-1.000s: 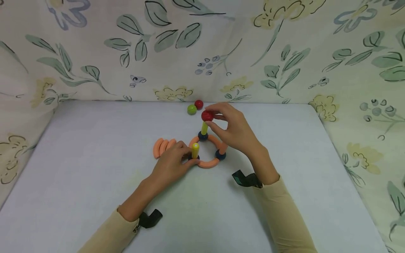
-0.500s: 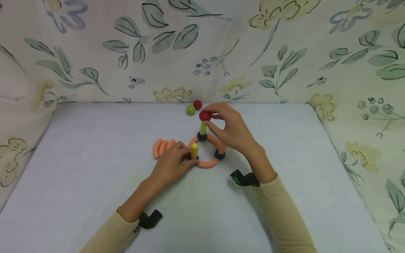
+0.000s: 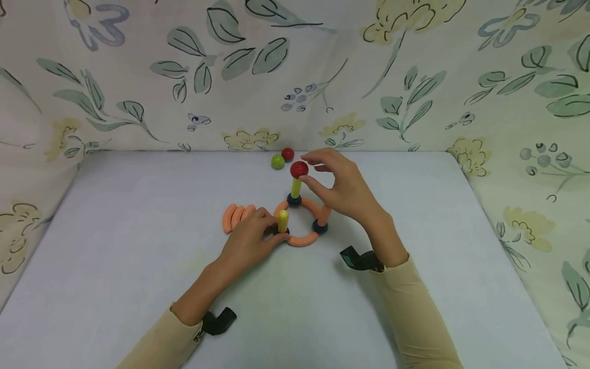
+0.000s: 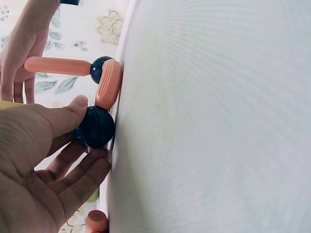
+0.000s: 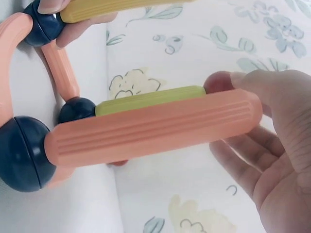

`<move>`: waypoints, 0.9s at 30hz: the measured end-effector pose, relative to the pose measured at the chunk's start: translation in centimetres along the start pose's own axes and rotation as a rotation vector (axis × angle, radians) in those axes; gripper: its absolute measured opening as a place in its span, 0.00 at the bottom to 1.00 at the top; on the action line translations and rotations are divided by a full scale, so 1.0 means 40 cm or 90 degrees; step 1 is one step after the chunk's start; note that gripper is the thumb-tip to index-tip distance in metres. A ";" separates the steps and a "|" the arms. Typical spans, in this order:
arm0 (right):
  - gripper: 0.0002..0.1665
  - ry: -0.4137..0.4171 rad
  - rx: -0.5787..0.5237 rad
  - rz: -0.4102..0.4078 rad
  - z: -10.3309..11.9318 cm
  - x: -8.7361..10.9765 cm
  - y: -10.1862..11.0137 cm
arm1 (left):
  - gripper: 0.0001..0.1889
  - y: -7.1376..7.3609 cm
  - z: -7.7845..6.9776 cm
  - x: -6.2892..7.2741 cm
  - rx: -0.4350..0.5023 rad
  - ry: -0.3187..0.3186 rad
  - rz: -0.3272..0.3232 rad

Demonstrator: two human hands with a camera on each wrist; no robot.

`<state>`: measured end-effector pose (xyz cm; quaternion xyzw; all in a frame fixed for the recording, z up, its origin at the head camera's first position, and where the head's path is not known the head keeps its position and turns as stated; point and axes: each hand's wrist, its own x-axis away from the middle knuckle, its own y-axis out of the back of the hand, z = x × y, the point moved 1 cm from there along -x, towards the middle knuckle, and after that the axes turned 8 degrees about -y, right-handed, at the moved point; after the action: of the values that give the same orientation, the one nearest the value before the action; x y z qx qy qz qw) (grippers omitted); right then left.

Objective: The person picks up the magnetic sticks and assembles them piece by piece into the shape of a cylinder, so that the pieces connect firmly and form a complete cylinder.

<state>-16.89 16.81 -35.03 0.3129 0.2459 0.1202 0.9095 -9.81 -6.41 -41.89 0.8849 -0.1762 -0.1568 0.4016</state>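
A ring of curved orange rods and navy connector balls lies on the table. My left hand pinches the near-left navy ball between thumb and fingers. From that ball rises a yellow rod. At the back, a lime rod stands on another navy ball, topped by a red ball. Beside it is my right hand, thumb tip at the red ball and index finger lifted off it. An orange rod stands up from the right navy ball.
Several loose curved orange rods lie left of the ring, partly behind the left hand. A green ball and a second red ball sit at the back edge of the white table. Behind hangs a floral cloth.
My right hand first grips the red ball on the lime rod; now its fingers have spread and drawn slightly right, and the ball stays on top. The left hand keeps its place.
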 end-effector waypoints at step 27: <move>0.21 -0.120 -0.034 0.025 -0.160 -0.030 -0.044 | 0.12 -0.004 0.006 -0.001 0.003 0.007 -0.002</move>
<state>-21.14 18.27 -40.06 0.3031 0.1494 0.1144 0.9342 -9.90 -6.45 -42.17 0.8870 -0.1733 -0.1521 0.4000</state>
